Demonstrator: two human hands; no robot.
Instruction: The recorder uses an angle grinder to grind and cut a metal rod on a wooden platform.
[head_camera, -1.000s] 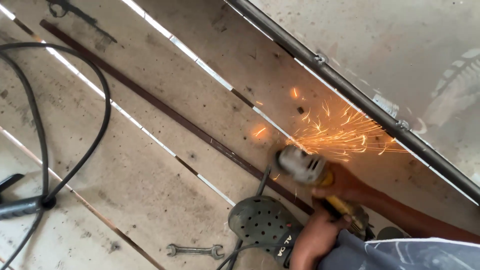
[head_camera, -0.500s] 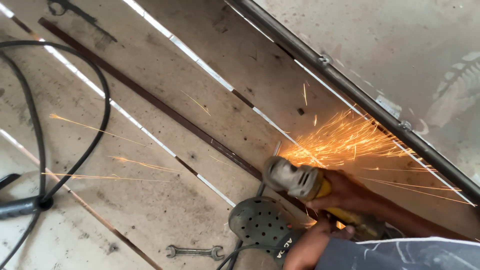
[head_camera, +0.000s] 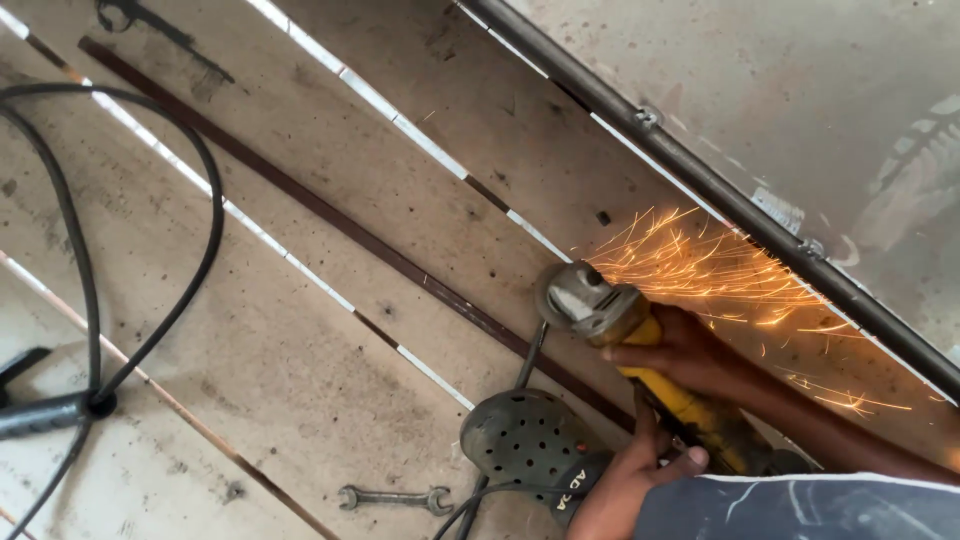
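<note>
Both hands hold the grinder (head_camera: 640, 330): right hand (head_camera: 680, 350) near the head, left hand (head_camera: 630, 470) at the rear. Sparks (head_camera: 720, 270) fly off the strip (head_camera: 430, 150); grinding underway, most of the strip untouched.

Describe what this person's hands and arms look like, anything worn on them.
Both hands are bare, with no gloves, rings or watch showing. The forearm is uncovered. Grey-blue cloth with pale streaks fills the bottom edge; whether it is a sleeve is unclear.

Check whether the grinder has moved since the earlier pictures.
Yes: the grinder slid down-left along the strip, nearer the wrench.
</note>
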